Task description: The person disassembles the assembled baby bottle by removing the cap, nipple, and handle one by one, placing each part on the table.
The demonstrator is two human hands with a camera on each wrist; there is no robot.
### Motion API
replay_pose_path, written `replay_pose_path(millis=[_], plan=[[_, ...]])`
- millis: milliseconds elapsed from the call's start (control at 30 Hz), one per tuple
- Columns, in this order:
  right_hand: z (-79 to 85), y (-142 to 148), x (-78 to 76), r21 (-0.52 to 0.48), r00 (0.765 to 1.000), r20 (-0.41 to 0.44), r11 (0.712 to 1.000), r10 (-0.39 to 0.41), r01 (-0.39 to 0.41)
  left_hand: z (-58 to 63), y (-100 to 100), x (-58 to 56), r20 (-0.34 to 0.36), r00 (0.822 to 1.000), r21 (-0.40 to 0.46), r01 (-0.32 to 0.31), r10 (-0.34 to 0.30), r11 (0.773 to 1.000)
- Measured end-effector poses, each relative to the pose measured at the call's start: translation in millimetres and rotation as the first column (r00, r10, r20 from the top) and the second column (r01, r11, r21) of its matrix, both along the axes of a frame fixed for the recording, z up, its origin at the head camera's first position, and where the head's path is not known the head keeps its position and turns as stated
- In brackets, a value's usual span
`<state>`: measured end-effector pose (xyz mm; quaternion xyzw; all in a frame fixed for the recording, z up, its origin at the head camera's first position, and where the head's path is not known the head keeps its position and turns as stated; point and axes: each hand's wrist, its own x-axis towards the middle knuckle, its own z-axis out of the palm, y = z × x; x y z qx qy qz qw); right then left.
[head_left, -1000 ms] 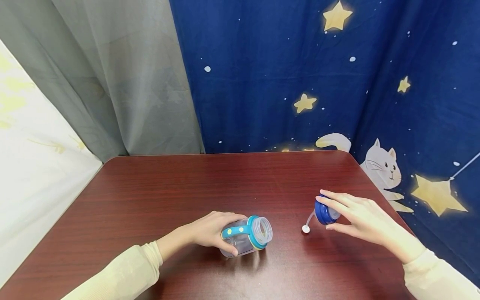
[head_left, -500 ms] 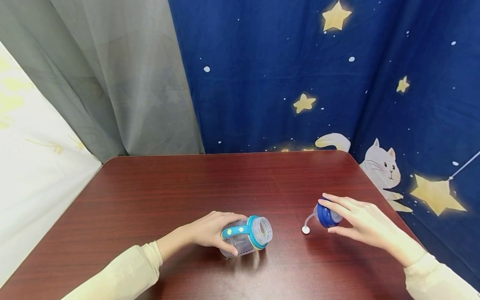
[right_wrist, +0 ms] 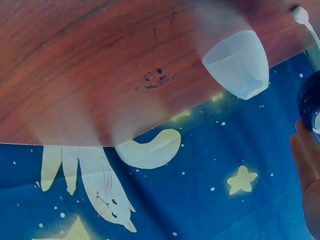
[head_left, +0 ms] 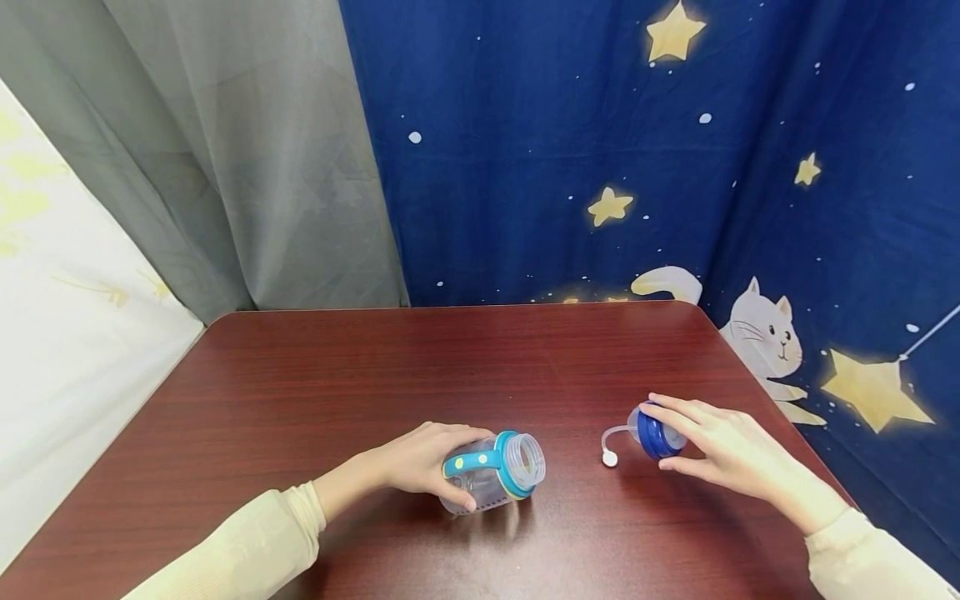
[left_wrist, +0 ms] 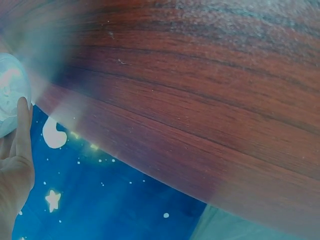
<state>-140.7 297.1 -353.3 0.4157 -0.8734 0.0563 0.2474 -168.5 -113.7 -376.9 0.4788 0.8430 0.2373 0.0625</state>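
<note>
A clear drinking bottle (head_left: 483, 479) with a turquoise collar and handle lies tilted low over the table, its uncovered threaded mouth facing right. My left hand (head_left: 427, 458) grips its base end, thumb along the near side. In the left wrist view only the bottle's pale base (left_wrist: 11, 95) shows at the edge. To the right, my right hand (head_left: 716, 440) holds a dark blue bottle lid (head_left: 657, 433) on its side between thumb and fingers. From the lid a thin clear straw curves left and down to a white weighted end (head_left: 610, 458) close over the tabletop.
Both hands work over a dark red-brown wooden table (head_left: 360, 375). Behind it hang a grey curtain (head_left: 300, 167) and a blue star-patterned curtain (head_left: 525, 150). The right wrist view also holds a pale translucent cup-like shape (right_wrist: 240, 65).
My right hand has shifted slightly right and toward me with the lid. The straw now bends more, while its white end has hardly moved. My left hand and the bottle stay put.
</note>
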Motion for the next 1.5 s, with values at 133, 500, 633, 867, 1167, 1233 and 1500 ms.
replay_pose_path(millis=[133, 500, 633, 867, 1167, 1233, 1500], plan=[[-4.3, 2.3, -1.5, 0.030, 0.999, 0.030, 0.999, -0.020, 0.019, 0.9, -0.3, 0.4, -0.005, 1.000, 0.000, 0.000, 0.000, 1.000], [-18.3, 10.8, -5.6, 0.083, 0.997, 0.035, 0.995, -0.062, 0.059, 1.1, 0.1, 0.7, 0.004, 1.000, -0.009, -0.009, 0.009, 1.000], [-25.1, 13.6, -5.3, 0.104, 0.999, 0.028, 0.994, -0.047, 0.044, 1.1, 0.3, 0.8, 0.007, 1.000, -0.010, -0.009, 0.009, 1.000], [-36.5, 17.9, 0.1, 0.136, 0.995, 0.086, 0.990, -0.057, 0.045, 0.9, 0.1, 0.6, 0.011, 1.000, -0.011, -0.008, 0.008, 1.000], [-45.0, 18.8, 4.6, 0.147, 0.987, 0.136, 0.987, -0.080, 0.060, 1.0, -0.1, 0.6, 0.000, 1.000, -0.010, -0.001, 0.001, 1.000], [-44.9, 18.6, 6.2, 0.155, 0.985, 0.149, 0.986, -0.082, 0.059, 1.2, 0.0, 0.8, -0.002, 1.000, -0.011, -0.001, 0.001, 1.000], [-40.4, 16.0, 10.8, 0.185, 0.980, 0.182, 0.981, -0.084, 0.050, 0.7, 0.1, 0.7, 0.000, 1.000, -0.018, -0.007, 0.007, 1.000]])
